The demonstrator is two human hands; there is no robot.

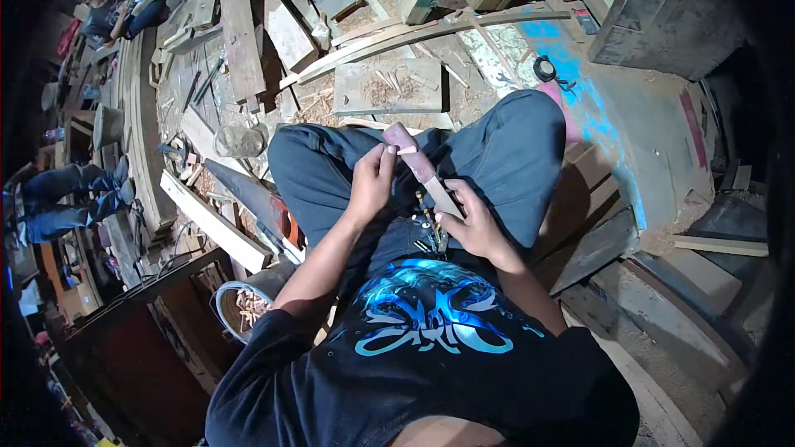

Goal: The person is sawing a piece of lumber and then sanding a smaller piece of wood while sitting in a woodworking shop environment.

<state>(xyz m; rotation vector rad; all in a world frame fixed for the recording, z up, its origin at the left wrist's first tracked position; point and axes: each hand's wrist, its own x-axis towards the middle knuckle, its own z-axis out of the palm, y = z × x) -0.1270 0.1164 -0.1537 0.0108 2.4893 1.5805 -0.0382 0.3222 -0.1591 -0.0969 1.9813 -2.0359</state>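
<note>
As it is held above the dark trousers [517, 161], the flat pink-and-pale bar [421, 167] is judged light and stiff, best grasped by its pale end [437, 193], clasped by the right grip [474, 226]; in the left grip [371, 180], nearly closed, a pale sliver [407, 150] seems pinched.

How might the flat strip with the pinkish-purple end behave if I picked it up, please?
The flat strip is probably stiff, since it looks straight from the left hand to the right hand. It is likely light, being slim and held in the fingers. Its flat shape suggests it would not roll readily.
</note>
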